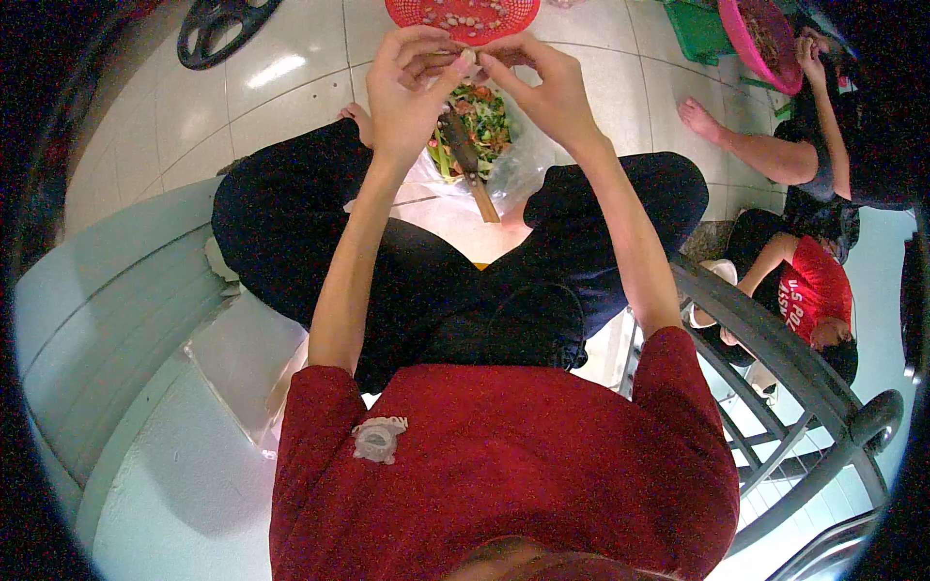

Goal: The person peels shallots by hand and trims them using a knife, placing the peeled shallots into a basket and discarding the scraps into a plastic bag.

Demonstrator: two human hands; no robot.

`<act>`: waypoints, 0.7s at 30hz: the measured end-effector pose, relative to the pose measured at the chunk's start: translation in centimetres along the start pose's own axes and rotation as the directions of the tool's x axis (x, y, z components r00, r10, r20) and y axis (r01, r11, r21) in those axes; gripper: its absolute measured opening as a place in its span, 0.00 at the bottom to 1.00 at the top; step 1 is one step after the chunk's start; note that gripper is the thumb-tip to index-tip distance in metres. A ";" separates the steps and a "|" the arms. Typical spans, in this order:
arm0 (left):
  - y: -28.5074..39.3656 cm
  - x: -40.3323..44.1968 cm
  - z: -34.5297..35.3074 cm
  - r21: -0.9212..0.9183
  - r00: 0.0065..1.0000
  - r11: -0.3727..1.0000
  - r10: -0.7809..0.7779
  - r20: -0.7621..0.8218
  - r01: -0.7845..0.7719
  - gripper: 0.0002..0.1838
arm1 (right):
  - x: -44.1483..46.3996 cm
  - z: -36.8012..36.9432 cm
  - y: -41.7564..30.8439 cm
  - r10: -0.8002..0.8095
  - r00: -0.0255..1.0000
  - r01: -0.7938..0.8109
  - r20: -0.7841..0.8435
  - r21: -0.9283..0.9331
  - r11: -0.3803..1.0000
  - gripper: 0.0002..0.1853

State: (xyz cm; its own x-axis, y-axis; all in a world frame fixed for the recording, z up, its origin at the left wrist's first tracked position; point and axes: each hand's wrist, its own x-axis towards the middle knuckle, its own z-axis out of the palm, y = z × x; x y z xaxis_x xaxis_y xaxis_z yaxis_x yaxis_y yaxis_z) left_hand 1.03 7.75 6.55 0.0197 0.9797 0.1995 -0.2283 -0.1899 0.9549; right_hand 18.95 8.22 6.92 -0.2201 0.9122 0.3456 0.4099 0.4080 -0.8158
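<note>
The tiled floor [291, 107] has a basket [529, 13] at twelve o'clock. Left hand [409, 92] and right hand [554, 92], nearly closed, pinch a pale bit [472, 57], maybe garlic; gentle tugs seem best.

The pale piece [472, 59] between left hand [412, 95] and right hand [548, 92] is too small to identify. The top edge cuts off the red basket [521, 18], and a knife [465, 155] hides some vegetable scraps [495, 118].
</note>
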 end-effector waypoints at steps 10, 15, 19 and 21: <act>-0.7 -0.1 -0.1 0.051 0.999 0.998 0.030 0.043 -0.032 0.20 | -0.4 -0.1 -0.6 0.020 0.997 -0.015 0.080 -0.065 0.998 0.11; 0.4 -0.1 0.2 0.062 0.993 0.998 -0.022 0.117 0.015 0.21 | -0.6 0.0 -0.5 0.150 0.987 -0.155 0.053 0.086 0.984 0.10; -0.2 0.0 0.1 0.086 0.989 0.996 0.006 0.147 -0.019 0.21 | -0.7 0.1 0.1 0.189 0.977 -0.206 0.094 0.234 0.950 0.10; -0.3 0.0 0.2 0.084 0.990 0.994 0.066 0.121 -0.077 0.20 | -0.6 0.2 0.3 0.226 0.961 -0.271 0.159 0.388 0.881 0.10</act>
State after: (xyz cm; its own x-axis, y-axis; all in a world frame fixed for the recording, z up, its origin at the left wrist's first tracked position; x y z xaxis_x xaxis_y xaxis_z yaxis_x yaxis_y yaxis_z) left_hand 1.27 7.75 6.33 0.1223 0.9499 0.2875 -0.1468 -0.2692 0.9518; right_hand 19.04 7.77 6.41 -0.2595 0.9629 0.0742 0.0775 0.0973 -0.9922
